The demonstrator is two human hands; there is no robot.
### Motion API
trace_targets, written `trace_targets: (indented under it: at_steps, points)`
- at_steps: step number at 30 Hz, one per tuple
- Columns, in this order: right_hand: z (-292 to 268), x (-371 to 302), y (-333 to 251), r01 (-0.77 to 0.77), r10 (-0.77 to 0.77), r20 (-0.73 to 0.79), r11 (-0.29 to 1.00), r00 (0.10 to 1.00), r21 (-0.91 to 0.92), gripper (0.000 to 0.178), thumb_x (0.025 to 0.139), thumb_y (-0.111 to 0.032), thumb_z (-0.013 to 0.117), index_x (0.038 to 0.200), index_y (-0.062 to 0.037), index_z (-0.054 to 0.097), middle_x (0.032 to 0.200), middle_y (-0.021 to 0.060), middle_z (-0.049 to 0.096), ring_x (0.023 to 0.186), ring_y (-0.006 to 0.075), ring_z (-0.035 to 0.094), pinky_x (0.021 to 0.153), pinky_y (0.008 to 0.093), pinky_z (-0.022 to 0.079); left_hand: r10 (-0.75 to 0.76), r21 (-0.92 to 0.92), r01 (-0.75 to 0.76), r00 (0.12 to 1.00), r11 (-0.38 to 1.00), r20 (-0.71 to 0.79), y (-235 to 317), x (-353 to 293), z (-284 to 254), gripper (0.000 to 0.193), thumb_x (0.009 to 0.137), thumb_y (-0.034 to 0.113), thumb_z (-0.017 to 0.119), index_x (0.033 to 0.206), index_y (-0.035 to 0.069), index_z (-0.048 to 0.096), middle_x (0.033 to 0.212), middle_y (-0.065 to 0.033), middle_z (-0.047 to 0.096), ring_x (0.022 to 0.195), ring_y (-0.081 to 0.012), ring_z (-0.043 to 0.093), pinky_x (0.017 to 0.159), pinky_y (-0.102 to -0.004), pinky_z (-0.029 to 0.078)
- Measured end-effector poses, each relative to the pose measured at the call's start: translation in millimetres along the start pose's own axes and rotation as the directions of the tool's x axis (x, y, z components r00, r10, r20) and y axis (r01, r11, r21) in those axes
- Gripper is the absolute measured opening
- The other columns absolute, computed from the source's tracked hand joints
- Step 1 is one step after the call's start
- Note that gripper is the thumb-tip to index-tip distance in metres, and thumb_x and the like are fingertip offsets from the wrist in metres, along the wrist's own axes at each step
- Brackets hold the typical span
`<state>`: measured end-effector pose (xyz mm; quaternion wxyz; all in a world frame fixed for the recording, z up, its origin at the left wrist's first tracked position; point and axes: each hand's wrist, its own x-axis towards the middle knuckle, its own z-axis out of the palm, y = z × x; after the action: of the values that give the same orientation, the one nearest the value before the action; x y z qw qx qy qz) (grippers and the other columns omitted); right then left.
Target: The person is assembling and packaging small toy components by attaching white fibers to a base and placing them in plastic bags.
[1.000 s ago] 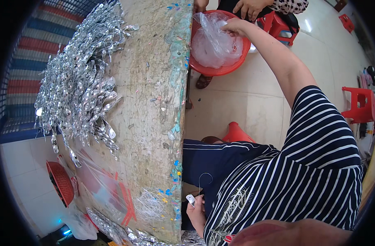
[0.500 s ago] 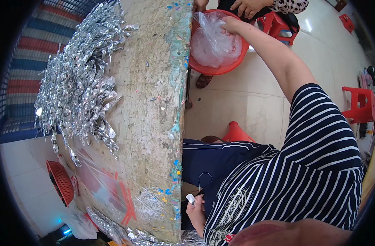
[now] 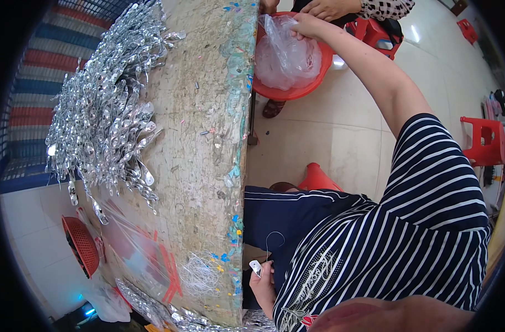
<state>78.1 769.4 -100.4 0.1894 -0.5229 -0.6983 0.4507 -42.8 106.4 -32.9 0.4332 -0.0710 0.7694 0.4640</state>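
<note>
My right hand (image 3: 306, 26) reaches to the far side with fingers closed on the rim of a clear plastic bag (image 3: 288, 52). Whitish, see-through stuff fills the bag, which sits in a round red basket (image 3: 296, 95) beside the table. Low in the view, near my lap, my left hand (image 3: 263, 279) pinches a small silver leaf-shaped piece (image 3: 255, 267) with a hole in it. A thin line loops up from that hand. On the far left of the table lies a big heap of similar silver pieces (image 3: 106, 110).
Another person's hand (image 3: 330, 8) in a spotted sleeve is by the basket. The worn table (image 3: 202, 177) carries a tangle of white line (image 3: 200, 275) and red tape strips (image 3: 171, 271). A blue crate (image 3: 28, 133) stands left; red stools (image 3: 483, 141) stand right.
My right hand has shifted slightly up and left at the bag, and the basket a little left. My left hand keeps its pinch on the silver piece.
</note>
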Motion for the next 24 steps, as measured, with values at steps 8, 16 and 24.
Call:
trace_targets:
  at_steps: [8, 16, 24]
  points:
    - [-18.4, 0.9, -6.5, 0.080, -0.080, -0.020, 0.997, 0.997, 0.013, 0.017, 0.088, -0.015, 0.055, 0.100, -0.0028, 0.057, 0.072, 0.0006, 0.062, 0.052, 0.0079, 0.054, 0.043, 0.0221, 0.043, 0.012, -0.004, -0.012, 1.000, 1.000, 0.022, 0.5, -1.3, -0.9, 0.012, 0.087, 0.012, 0.066, 0.092, 0.001, 0.067, 0.069, 0.0041, 0.057, 0.052, -0.0008, 0.038, 0.048, -0.0160, 0.026]
    - [-19.4, -17.9, -25.0, 0.025, -0.025, -0.008, 1.000, 1.000, 0.007, 0.015, 0.088, -0.013, 0.054, 0.097, -0.0032, 0.061, 0.072, 0.0015, 0.063, 0.052, 0.0090, 0.056, 0.045, 0.0212, 0.046, 0.045, 0.000, -0.045, 0.999, 0.999, 0.029, -4.0, -0.8, -2.3, 0.011, 0.087, 0.014, 0.066, 0.087, 0.002, 0.066, 0.069, 0.0047, 0.057, 0.052, -0.0009, 0.038, 0.048, -0.0165, 0.027]
    - [-19.7, -24.1, -20.2, -0.043, 0.047, -0.034, 0.994, 0.998, 0.103, 0.017, 0.091, -0.009, 0.045, 0.087, -0.0017, 0.059, 0.075, 0.0047, 0.063, 0.059, 0.0111, 0.060, 0.050, 0.0234, 0.051, 0.069, 0.026, -0.070, 0.997, 0.997, 0.021, -10.8, -0.1, -5.8, 0.012, 0.087, 0.014, 0.067, 0.089, 0.002, 0.067, 0.069, 0.0053, 0.056, 0.053, -0.0005, 0.038, 0.048, -0.0167, 0.027]
